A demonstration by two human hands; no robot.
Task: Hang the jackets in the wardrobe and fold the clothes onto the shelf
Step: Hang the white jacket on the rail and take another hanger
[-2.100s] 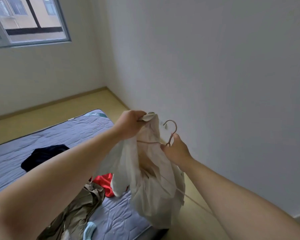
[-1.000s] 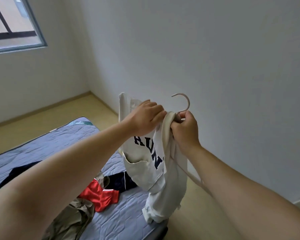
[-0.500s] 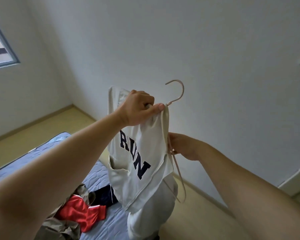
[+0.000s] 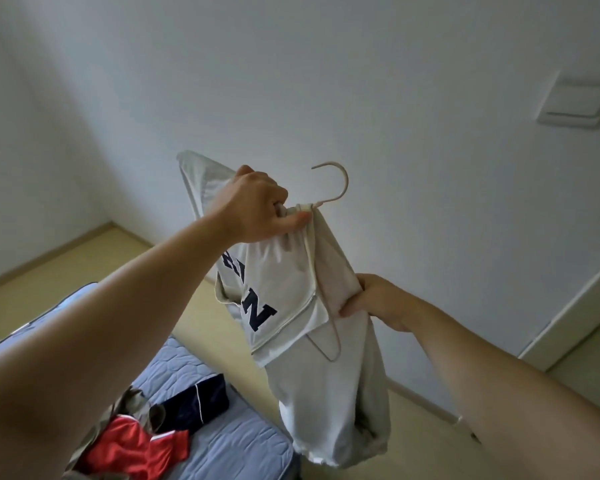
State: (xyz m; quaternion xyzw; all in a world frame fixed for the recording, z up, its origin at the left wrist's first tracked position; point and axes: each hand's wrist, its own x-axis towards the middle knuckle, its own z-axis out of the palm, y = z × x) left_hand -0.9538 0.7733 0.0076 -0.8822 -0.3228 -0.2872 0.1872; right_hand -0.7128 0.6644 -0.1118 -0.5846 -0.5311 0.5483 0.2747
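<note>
The left hand (image 4: pixel 257 211) is raised in front of the wall (image 4: pixel 395 81) and its fingers are curled tight around the collar of a cream jacket (image 4: pixel 284 282), just at the base of the hanger (image 4: pixel 336 183) hook. The hook stands up free to the right of this hand. The jacket hangs down from the grip in the air, above the edge of the mattress (image 4: pixel 229 445) and the floor (image 4: pixel 84 265). Dark blue letters are printed on its front, partly folded. One thin arm of the hanger comes out from under the fabric and ends in a bend below the printed part.

The right hand (image 4: pixel 371 299) is lower and to the right. Its fingers pinch a fold of the jacket's side, near the hanger arm.

The mattress is blue-grey and quilted, and it lies on a yellowish floor in a room with white walls. On it lie a red garment (image 4: pixel 132 448), a dark navy garment (image 4: pixel 194 400) with a white stripe, and an olive garment (image 4: pixel 142 407) beside them. A white panel (image 4: pixel 575 103) is fixed on the wall at the upper right, and a white door frame (image 4: pixel 568 306) runs along the right side.

The far shoulder of the hanger is hidden inside the jacket. The olive garment is cut off by the picture edge and by the left arm. No wardrobe shows in this view.
</note>
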